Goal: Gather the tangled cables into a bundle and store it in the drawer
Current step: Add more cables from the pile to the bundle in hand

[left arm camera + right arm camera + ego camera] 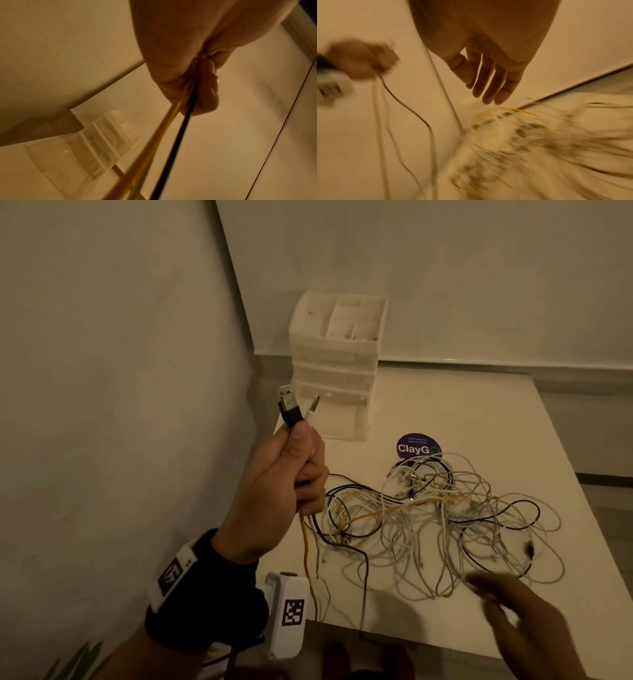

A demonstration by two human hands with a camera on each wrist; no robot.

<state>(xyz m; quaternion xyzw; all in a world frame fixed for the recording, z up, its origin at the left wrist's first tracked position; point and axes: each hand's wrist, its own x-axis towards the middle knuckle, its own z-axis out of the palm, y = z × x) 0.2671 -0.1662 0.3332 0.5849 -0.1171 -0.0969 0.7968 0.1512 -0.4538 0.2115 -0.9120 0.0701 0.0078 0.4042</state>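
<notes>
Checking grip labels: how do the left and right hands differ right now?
The left hand is raised, fist curled round several cable ends; the right hand is low, fingers straight, holding nothing. The left looks sharp in the head view, the right blurred. Both are bare.

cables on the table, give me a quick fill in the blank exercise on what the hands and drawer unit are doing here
1. The left hand grips cable ends with the plugs pointing ____.
2. The right hand hovers over the cable tangle with its fingers ____.
3. The bottom drawer of the drawer unit is ____.
4. The round sticker on the table reads ____.

Missing words: up; open; open; ClayGo
</notes>
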